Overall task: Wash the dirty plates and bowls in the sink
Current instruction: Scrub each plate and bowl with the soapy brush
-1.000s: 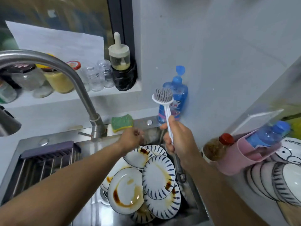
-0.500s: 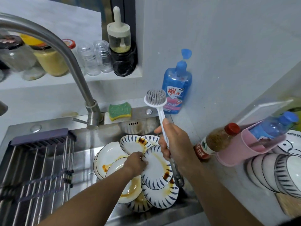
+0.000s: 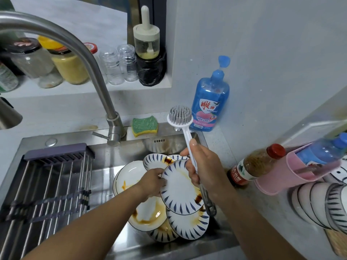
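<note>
Lowered left hand grips striped plate by left rim.

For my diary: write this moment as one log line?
left hand: grips striped plate at rim | right hand: holds brush, bristles up | sink: dirty plates piled

At least seven dirty plates overlapping in one sink, lower centre: two plain white, five with blue-leaf rims.

Two hands: left hand, right hand.

One dish brush, one green-and-yellow sponge, one faucet, one drying rack at lower left.

Along the ledge, upper left:
- two empty clear jars
- one black jar
- one oil dispenser
- at least four lidded jars, partly hidden

One blue soap bottle at centre.

At right:
- one red-capped sauce bottle
- one pink holder
- one water bottle
- a row of striped bowls, too blurred to count
</note>
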{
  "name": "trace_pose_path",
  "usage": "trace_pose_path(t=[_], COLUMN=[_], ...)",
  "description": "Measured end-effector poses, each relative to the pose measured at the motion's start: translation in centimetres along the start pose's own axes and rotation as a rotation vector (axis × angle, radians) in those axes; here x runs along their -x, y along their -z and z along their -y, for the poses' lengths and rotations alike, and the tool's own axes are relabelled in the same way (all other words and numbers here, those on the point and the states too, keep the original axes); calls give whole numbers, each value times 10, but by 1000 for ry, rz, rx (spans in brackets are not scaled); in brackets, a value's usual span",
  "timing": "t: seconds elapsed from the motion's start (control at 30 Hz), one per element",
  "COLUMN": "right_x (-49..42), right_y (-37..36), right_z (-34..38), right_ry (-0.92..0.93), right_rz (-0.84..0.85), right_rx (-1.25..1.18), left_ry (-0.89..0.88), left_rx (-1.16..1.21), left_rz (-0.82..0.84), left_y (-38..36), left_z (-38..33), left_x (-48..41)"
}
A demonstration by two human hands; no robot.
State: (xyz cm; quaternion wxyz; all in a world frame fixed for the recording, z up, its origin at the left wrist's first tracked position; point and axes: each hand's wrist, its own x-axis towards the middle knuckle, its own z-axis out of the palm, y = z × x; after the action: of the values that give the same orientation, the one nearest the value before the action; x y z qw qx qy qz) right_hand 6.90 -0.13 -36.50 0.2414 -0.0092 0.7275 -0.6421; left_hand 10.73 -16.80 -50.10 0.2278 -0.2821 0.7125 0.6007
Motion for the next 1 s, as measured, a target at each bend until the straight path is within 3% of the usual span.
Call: trace_pose_path(t=[0.27, 0.5, 0.77, 1.0], right_x=[11, 30, 48, 64], right_y=[6, 15, -5, -24], right_z=[0, 0, 20, 10], right_ry=[15, 113, 346, 360], right_rz=[83, 171, 100, 126], right_rx=[174, 806, 1396, 1724], left_ry=[-5, -3, -47, -164], left_rx=[403, 771, 993, 1058], left_rz=[-83, -97, -234, -270], left_y=[44, 49, 35, 24], left_z=[0, 11, 20, 27], left_x=[50, 103, 136, 161])
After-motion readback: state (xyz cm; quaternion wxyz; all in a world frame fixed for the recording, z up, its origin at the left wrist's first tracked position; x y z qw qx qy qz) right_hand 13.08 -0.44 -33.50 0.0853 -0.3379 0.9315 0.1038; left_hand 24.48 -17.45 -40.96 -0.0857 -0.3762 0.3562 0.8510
